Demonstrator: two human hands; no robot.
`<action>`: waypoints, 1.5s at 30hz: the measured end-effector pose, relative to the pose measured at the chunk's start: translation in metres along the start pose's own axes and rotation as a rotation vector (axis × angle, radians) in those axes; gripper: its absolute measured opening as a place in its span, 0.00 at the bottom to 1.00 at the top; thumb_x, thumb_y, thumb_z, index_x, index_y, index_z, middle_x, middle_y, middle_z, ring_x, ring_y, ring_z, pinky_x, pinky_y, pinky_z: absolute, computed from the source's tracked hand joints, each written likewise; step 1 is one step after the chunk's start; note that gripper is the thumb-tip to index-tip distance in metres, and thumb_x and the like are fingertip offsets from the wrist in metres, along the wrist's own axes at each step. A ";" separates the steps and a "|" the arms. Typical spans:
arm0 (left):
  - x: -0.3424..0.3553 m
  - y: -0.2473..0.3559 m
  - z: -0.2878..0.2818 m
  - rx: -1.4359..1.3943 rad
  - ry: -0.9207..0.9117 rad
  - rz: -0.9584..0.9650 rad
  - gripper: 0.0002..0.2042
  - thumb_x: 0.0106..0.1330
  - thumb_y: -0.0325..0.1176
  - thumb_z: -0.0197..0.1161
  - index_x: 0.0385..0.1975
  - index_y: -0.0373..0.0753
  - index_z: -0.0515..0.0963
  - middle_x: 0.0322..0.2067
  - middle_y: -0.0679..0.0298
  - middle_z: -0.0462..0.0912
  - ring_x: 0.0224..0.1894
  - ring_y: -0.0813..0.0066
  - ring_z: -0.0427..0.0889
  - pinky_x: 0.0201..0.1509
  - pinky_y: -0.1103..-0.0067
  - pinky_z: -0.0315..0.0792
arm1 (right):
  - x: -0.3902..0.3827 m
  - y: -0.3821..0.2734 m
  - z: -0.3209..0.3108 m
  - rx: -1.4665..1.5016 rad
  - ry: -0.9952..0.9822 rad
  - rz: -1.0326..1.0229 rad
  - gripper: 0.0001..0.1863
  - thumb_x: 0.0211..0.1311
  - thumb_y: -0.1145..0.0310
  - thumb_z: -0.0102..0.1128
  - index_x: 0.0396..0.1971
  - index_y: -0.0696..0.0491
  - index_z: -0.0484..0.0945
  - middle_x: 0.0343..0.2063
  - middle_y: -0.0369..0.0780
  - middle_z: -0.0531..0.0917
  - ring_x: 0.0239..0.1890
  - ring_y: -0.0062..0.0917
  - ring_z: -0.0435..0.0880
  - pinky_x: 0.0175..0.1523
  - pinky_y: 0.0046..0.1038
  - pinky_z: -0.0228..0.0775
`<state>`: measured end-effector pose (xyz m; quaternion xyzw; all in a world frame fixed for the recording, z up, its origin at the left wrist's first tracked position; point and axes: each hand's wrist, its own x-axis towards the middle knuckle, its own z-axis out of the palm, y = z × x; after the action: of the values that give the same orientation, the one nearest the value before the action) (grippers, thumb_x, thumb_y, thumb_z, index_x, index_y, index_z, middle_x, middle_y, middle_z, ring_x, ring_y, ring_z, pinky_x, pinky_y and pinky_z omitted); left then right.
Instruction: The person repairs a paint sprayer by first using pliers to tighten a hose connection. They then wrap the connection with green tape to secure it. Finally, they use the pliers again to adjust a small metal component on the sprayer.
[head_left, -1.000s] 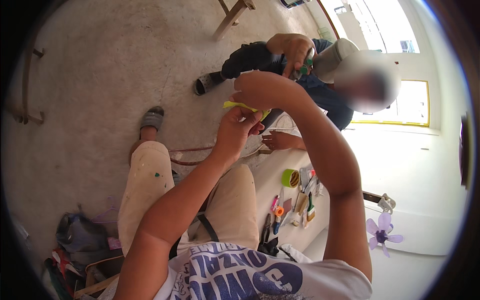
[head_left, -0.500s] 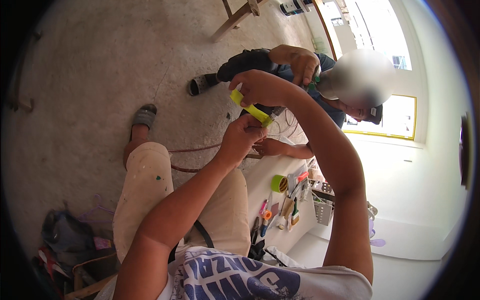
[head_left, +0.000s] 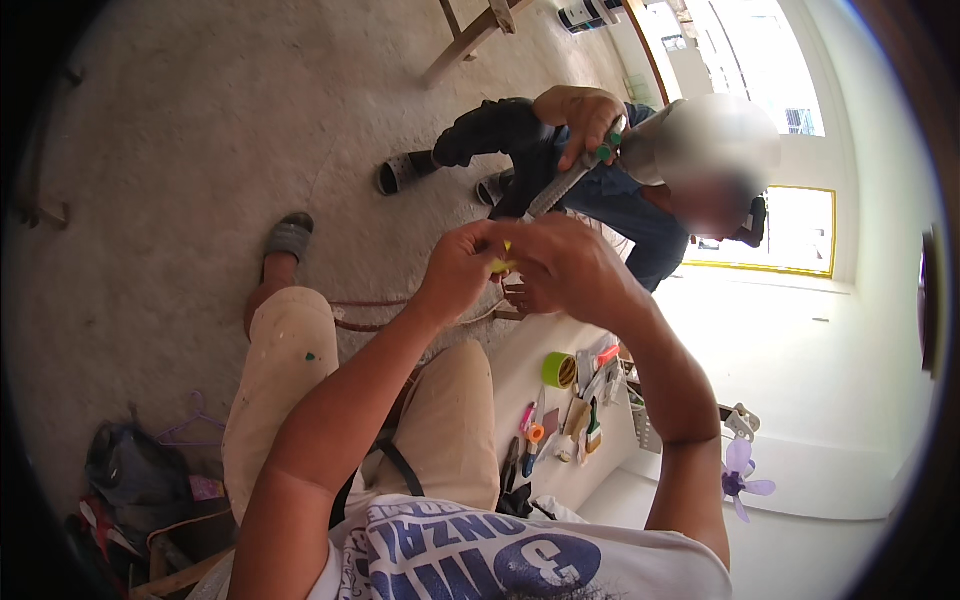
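Observation:
My left hand [head_left: 458, 268] is closed, its fingertips pinching a small piece of yellow-green tape [head_left: 501, 266]. My right hand [head_left: 572, 262] is bent over the same tape, with its fingers closed against my left fingertips. Most of the tape is hidden between the two hands. Just beyond them, a co-worker's hand [head_left: 585, 112] grips a grey tool with green parts [head_left: 600, 152]. Another hand, partly covered by my right hand, shows just below it.
On the white bench [head_left: 520, 375] lie a green tape roll [head_left: 559, 369], a green brush [head_left: 594, 428], several scrapers and an orange-ended tool [head_left: 535, 433]. A reddish hose [head_left: 370, 327] runs over the floor. A wooden stand [head_left: 470, 48] is at the far side; a dark bag [head_left: 135, 462] sits lower left.
My right hand has come down to my left hand, and the long tape strip stretched between them is now mostly hidden. The co-worker's grey tool has come into fuller view.

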<state>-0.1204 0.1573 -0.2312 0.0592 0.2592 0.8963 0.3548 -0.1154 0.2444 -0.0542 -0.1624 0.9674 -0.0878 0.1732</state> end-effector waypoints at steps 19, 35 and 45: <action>0.001 -0.001 -0.009 0.280 0.122 0.089 0.13 0.67 0.26 0.65 0.50 0.34 0.76 0.36 0.64 0.82 0.34 0.81 0.80 0.39 0.83 0.75 | -0.050 0.019 0.053 0.966 0.640 0.648 0.13 0.68 0.74 0.57 0.51 0.58 0.77 0.25 0.35 0.77 0.28 0.16 0.75 0.36 0.23 0.75; 0.001 -0.004 -0.001 0.066 0.073 0.063 0.09 0.71 0.31 0.60 0.42 0.32 0.79 0.40 0.64 0.81 0.35 0.80 0.79 0.37 0.83 0.74 | -0.035 0.036 0.137 1.664 1.070 0.370 0.23 0.75 0.53 0.50 0.51 0.60 0.73 0.36 0.41 0.82 0.37 0.29 0.86 0.42 0.30 0.81; 0.010 0.004 0.010 1.283 0.077 0.565 0.16 0.66 0.30 0.65 0.50 0.31 0.74 0.32 0.58 0.78 0.33 0.72 0.79 0.37 0.73 0.73 | -0.048 0.031 0.144 1.541 1.017 0.397 0.19 0.72 0.58 0.56 0.48 0.59 0.76 0.33 0.39 0.83 0.35 0.24 0.85 0.43 0.26 0.79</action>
<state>-0.1275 0.1659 -0.2215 0.2901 0.7241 0.6257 -0.0063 -0.0290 0.2735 -0.1790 0.2223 0.6124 -0.7324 -0.1980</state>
